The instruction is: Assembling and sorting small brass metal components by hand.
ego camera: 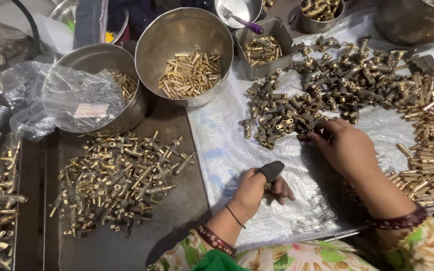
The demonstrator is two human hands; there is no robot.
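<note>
The left hand (257, 188) rests nearest, on the white plastic sheet (227, 150), curled half shut with a black guard (271, 169) over the thumb; whether it grips a small part under the fingers I cannot tell; the right hand (345, 148) reaches further out, fingers narrowed and pinching at the near edge of the dark fittings heap (322, 90), though a held piece is not clearly seen. The step in hand looks like picking one fitting from that heap; by my judgement the next move calls for a clean pinch on a single piece, since the fittings lie tangled and touching, and a lift clear of its neighbours towards the left hand.

To the right, a bank of brass pins (433, 135) lies on the sheet beside the right forearm; to the left, on the dark table (177, 216), a loose spread of T-shaped fittings (116, 180); at the far left edge a tray (17, 200) holds more of them.

Further off, a steel bowl (94, 57) half covered by a clear bag (61, 100) shows a few brass pieces; the middle bowl (149, 45) holds a mound of short brass pins; a square tin (282, 30) holds smaller brass bits; beyond, a round tin (305, 25) holds brass parts, a pan (249, 10) holds a purple-handled fork (239, 19), and a large pot (413, 22) stands at the far right, its contents hidden.
</note>
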